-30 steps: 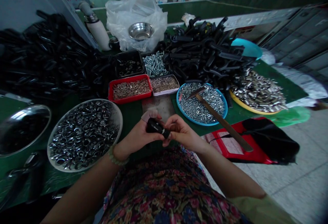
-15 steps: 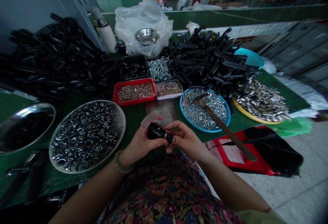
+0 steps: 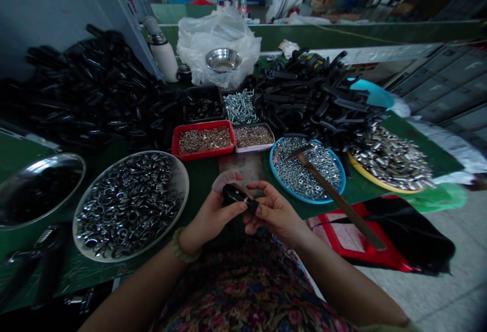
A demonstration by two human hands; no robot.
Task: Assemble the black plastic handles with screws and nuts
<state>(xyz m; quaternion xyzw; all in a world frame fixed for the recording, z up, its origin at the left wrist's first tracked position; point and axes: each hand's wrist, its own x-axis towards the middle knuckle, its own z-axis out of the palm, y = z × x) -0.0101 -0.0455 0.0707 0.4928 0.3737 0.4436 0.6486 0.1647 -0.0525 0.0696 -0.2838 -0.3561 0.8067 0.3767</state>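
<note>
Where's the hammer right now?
In the head view, the hammer is right of the right hand, its head over the blue tray and its handle reaching across the red-and-black item.

A green surface (image 3: 201, 172) runs across the view. At its left lies a heap of black parts (image 3: 95, 88), with a shiny steel bowl (image 3: 45, 162) and a round pale tray (image 3: 182, 175) of metal rings nearer the front. In the middle stand a red tray (image 3: 205, 153), a whitish tray (image 3: 254, 147) beside it and a black tray (image 3: 185, 109) behind, with a metal plate (image 3: 247, 162) lying flat before them. Rightward sit a blue tray (image 3: 319, 200) of nuts, a second black heap (image 3: 304, 94) and a yellow tray (image 3: 371, 179); a white flask (image 3: 164, 61) stands farther back
</note>
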